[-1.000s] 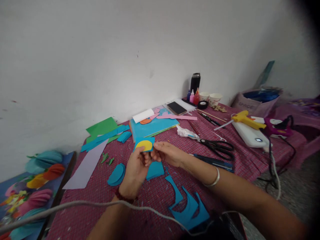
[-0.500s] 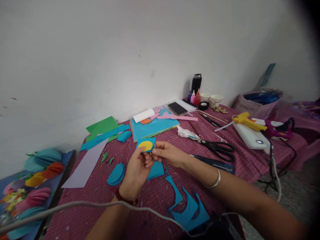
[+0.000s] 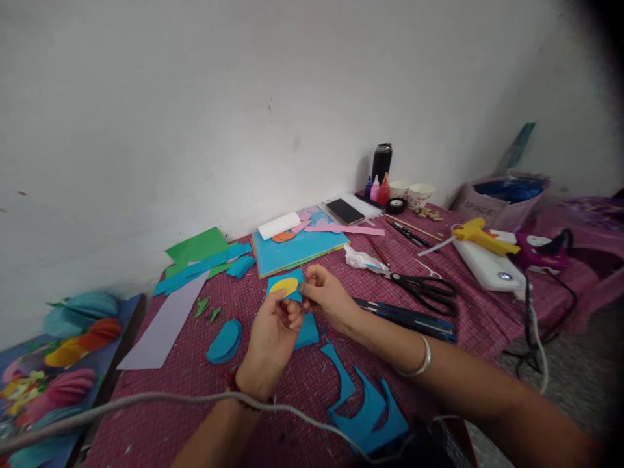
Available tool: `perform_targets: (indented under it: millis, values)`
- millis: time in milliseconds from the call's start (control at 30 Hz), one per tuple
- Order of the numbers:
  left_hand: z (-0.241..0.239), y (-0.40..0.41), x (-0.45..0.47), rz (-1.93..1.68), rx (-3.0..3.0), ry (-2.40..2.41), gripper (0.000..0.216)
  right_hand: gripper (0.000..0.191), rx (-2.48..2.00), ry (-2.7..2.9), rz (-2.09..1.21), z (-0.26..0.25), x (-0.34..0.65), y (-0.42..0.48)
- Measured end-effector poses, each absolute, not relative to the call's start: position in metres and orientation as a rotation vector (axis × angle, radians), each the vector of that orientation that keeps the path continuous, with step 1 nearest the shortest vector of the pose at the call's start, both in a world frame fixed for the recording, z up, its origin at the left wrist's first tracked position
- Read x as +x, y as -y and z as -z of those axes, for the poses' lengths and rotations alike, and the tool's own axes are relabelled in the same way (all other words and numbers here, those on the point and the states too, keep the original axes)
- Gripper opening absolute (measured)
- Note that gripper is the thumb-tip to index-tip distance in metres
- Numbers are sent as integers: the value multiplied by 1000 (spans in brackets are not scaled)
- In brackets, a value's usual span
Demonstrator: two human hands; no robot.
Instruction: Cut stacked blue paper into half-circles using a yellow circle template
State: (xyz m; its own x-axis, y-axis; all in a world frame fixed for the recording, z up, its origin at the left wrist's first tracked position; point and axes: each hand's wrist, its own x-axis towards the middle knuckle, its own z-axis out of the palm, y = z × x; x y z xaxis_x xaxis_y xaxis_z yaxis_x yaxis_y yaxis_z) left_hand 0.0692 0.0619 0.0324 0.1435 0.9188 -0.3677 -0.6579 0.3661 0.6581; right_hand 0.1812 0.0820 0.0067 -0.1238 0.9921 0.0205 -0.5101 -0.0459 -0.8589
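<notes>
Both hands hold one small blue paper piece [image 3: 291, 278] with a yellow half-circle [image 3: 284, 286] laid on it, raised just above the red checked tablecloth [image 3: 195, 390]. My left hand [image 3: 273, 335] pinches its lower left edge, fingers curled. My right hand [image 3: 325, 298] pinches its right edge with thumb and fingers. A blue paper square [image 3: 308, 330] lies on the cloth under my hands. Blue half-circles [image 3: 224, 340] lie to the left.
Blue offcuts [image 3: 365, 406] lie near the front edge. Black scissors [image 3: 424, 286], a dark pen [image 3: 404, 313], a yellow glue gun [image 3: 480, 235] on a white box and cables sit right. Coloured paper sheets [image 3: 297, 247], a phone, paint bottles, cups and a flask stand along the wall.
The held paper has dropped slightly and my right hand's fingers have shifted higher along its right edge. My left hand has curled closer round the lower edge.
</notes>
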Motion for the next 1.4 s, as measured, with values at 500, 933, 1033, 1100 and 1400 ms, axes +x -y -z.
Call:
perform_targets:
  millis: [500,933,1033,1100,1400]
  values:
    - [-41,-58,73,-1229,286,-784,40,14,-527,1174,-1448,-3,185,-80]
    - [-32,-63,68,-1230,357,-779,26,17,-568,1213,-1449,-7,186,-79]
    - [-30,-63,68,-1269,425,-791,19,17,-587,1174,-1509,-8,186,-78]
    - [-29,-62,68,-1319,514,-836,16,17,-595,1135,-1531,-8,185,-79]
    - [-24,-59,73,-1447,691,-946,16,31,-631,1024,-1486,-11,184,-82]
